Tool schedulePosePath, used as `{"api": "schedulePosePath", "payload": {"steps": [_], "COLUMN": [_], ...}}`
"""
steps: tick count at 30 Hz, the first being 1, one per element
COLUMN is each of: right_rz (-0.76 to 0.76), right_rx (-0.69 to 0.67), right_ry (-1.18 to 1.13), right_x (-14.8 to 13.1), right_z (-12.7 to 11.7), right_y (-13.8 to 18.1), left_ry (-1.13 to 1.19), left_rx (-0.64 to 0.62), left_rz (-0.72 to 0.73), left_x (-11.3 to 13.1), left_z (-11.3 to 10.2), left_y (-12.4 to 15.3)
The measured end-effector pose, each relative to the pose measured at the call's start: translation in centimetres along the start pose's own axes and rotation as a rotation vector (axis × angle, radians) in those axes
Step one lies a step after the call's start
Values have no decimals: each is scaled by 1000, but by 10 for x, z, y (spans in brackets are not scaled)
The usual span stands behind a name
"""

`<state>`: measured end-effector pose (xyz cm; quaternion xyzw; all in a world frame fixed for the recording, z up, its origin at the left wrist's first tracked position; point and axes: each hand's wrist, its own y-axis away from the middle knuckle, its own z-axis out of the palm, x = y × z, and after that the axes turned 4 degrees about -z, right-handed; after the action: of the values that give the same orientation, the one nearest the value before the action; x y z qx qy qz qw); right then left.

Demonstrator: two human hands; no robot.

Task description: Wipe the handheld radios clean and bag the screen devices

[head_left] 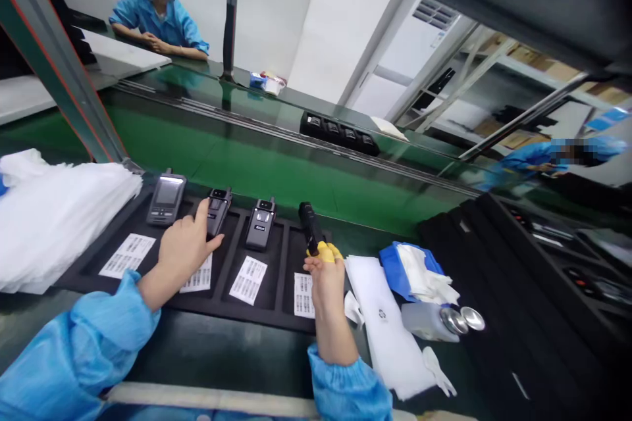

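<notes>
A black tray (pixel 224 306) with several compartments lies before me, each one holding a barcode label. Black handheld radios stand in it: one (pixel 166 197) at the left, a second (pixel 218 209), a third (pixel 260 224). My left hand (pixel 184 247) rests by the second radio, its index finger and thumb on the radio's body. My right hand (pixel 326 276), with yellow finger cots, pinches the lower end of a fourth radio (pixel 310 227) standing in the rightmost compartment.
White foam bags (pixel 54 217) are piled at the left. A white sleeve (pixel 390 329), blue cloth with wipes (pixel 412 273) and a lying bottle (pixel 434 321) sit right of the tray. Black trays (pixel 518 276) fill the right side. A green conveyor (pixel 276 164) runs behind. Across it sits a person in blue (pixel 158 20).
</notes>
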<state>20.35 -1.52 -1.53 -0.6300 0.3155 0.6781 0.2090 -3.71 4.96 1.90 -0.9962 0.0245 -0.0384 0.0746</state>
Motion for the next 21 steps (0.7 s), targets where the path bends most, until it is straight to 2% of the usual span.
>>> {"api": "schedulePosePath", "payload": {"steps": [2, 6, 8, 11, 14, 21], "right_rz": [77, 203, 246, 290, 305, 196], "right_rx": [-56, -140, -156, -153, -122, -37], "right_ry": [-156, -374, -436, -464, -421, -272], "right_x": [1, 1, 1, 5, 12, 26], "right_z": [6, 10, 7, 1, -2, 2], "right_y": [-1, 1, 2, 5, 8, 23], "left_ry": [239, 1249, 1588, 1785, 1952, 2145], "left_rx": [-33, -168, -263, -376, -445, -419], "left_rz": [-142, -529, -613, -626, -700, -863], "left_x": [-3, -8, -7, 0, 6, 3], "left_z": [-4, -10, -11, -7, 0, 5], "left_y": [-6, -17, -21, -22, -21, -11]}}
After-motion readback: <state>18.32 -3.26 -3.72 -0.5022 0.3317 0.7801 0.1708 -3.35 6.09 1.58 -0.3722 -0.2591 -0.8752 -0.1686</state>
